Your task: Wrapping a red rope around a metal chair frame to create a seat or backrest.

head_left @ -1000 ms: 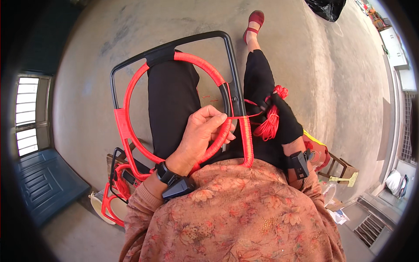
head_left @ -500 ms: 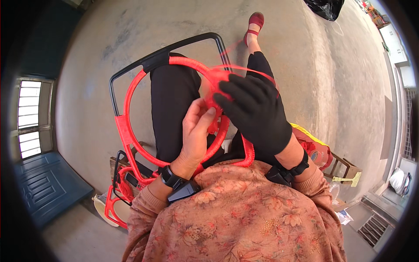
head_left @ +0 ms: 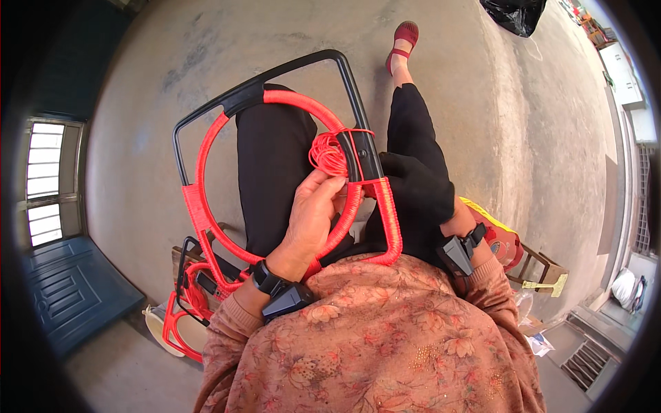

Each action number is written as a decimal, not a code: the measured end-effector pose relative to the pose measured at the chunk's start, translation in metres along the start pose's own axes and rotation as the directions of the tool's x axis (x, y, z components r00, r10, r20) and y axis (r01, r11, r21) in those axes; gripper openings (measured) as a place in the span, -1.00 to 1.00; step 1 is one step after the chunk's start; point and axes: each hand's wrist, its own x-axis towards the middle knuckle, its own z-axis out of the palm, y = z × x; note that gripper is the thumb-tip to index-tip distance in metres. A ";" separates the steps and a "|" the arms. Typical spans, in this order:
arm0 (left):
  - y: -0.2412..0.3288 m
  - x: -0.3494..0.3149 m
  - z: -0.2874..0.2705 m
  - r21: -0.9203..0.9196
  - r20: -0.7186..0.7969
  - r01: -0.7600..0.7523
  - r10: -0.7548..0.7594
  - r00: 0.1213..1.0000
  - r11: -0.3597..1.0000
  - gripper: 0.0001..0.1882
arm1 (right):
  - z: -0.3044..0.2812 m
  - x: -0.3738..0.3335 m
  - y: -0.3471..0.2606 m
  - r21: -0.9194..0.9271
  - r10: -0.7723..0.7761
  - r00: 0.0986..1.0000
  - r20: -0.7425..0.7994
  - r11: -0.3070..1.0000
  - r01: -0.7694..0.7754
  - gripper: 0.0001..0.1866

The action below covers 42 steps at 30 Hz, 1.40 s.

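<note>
While left hand grips red ring, gloved right hand beside black frame

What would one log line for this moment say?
left hand: bare, on red cord at ring | right hand: black glove, gripping black frame | frame on lap

Bare concrete floor lay open ahead and right of the frame, while a low stool and, seemingly, spare frames crowded both sides.
</note>
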 end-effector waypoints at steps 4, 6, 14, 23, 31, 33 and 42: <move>-0.006 0.003 0.000 0.013 0.006 -0.086 0.086 0.996 0.996 -0.81 | -0.008 -0.007 0.021 -0.041 0.301 0.950 0.086 0.954 -0.298 -0.54; -0.009 0.004 -0.004 0.064 -0.022 -0.113 0.114 0.993 0.992 -0.81 | -0.002 0.075 -0.014 -0.288 0.583 0.731 0.355 0.812 -0.507 -0.67; -0.012 0.007 -0.002 0.058 -0.038 -0.126 0.128 0.991 0.990 -0.80 | 0.024 0.065 -0.002 0.205 0.416 0.889 0.189 0.869 -0.450 -0.60; -0.005 0.002 -0.009 0.093 0.101 0.039 -0.048 0.994 0.995 -0.89 | -0.027 0.003 0.020 0.784 0.517 0.723 -0.459 0.617 0.057 -0.58; 0.000 0.001 0.001 0.153 0.059 -0.012 0.003 0.998 0.988 -0.80 | -0.059 -0.024 -0.001 0.921 0.469 0.805 -0.364 0.309 0.237 -0.51; -0.001 0.001 0.001 0.148 0.086 -0.041 0.029 0.996 0.988 -0.77 | -0.033 -0.015 -0.003 0.943 0.605 0.754 -0.255 0.330 0.055 -0.49; -0.004 0.002 -0.005 0.159 0.094 -0.029 0.014 0.995 0.987 -0.80 | 0.019 0.050 -0.012 0.719 0.723 0.672 0.164 0.378 -0.583 -0.85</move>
